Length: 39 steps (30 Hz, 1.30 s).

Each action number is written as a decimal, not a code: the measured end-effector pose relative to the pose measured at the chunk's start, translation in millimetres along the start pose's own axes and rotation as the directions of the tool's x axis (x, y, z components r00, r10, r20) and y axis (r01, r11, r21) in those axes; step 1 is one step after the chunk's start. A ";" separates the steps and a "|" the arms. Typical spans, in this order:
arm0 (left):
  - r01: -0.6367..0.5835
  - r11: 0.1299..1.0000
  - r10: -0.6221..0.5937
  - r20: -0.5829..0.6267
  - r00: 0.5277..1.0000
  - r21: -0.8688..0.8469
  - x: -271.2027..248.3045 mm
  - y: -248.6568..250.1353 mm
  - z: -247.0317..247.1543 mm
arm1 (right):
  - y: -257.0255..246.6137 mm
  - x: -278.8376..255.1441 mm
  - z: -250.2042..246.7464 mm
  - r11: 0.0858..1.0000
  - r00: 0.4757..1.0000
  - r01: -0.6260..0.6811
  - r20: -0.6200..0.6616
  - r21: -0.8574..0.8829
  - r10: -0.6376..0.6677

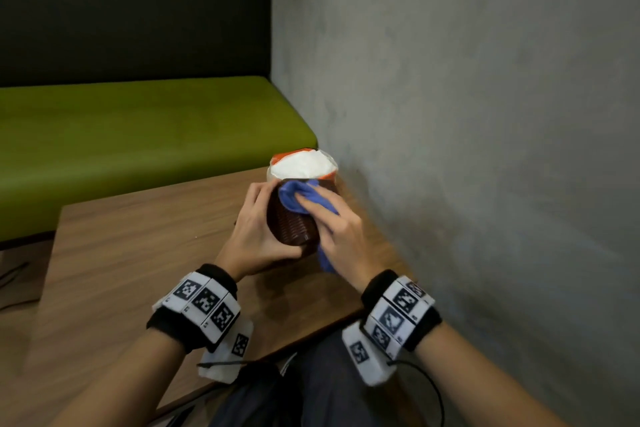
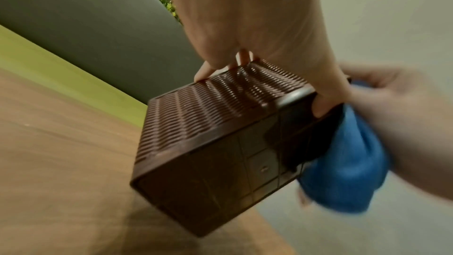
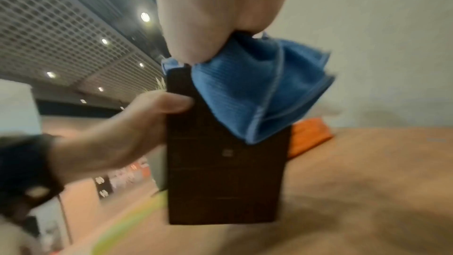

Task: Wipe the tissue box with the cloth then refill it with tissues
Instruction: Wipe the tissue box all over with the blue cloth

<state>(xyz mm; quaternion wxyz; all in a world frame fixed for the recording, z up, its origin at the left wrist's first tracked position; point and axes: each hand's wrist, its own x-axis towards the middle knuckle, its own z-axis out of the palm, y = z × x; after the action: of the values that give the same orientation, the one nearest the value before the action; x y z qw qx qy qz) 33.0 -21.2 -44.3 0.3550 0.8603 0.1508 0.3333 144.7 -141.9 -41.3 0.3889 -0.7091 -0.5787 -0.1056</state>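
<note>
Both hands are working: the left hand [image 1: 258,236] is gripping the brown tissue box [image 1: 292,225], lifted and tilted above the tabletop [image 1: 138,253], the right hand [image 1: 341,230] is clutching the blue cloth [image 1: 298,196] against it, best rubbing with firm even strokes across every face

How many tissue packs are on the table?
1: a pack in orange wrap lies beyond the box, by the wall. The box and hands may hide others.
</note>
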 end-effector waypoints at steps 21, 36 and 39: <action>0.741 0.541 -0.714 0.248 0.654 -0.397 20.0 -52.4 17.5 | 23.1 -5.3 38.6 0.922 0.906 -0.377 0.173 -0.087 0.387; 0.410 0.724 -0.606 0.228 0.762 0.555 -9.0 0.1 30.0 | 24.7 13.4 31.7 0.905 0.870 -0.396 0.253 -0.155 0.424; 0.216 0.792 -0.476 0.356 0.804 0.571 -1.3 -17.9 17.4 | 39.9 17.9 28.3 0.930 0.899 -0.322 0.252 -0.177 0.360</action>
<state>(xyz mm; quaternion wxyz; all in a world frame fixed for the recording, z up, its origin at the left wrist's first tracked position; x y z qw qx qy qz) 43.5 -18.2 -66.9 0.2002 0.9328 0.2993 -0.0163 177.8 -110.7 -66.8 0.2682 -0.8312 -0.4862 0.0277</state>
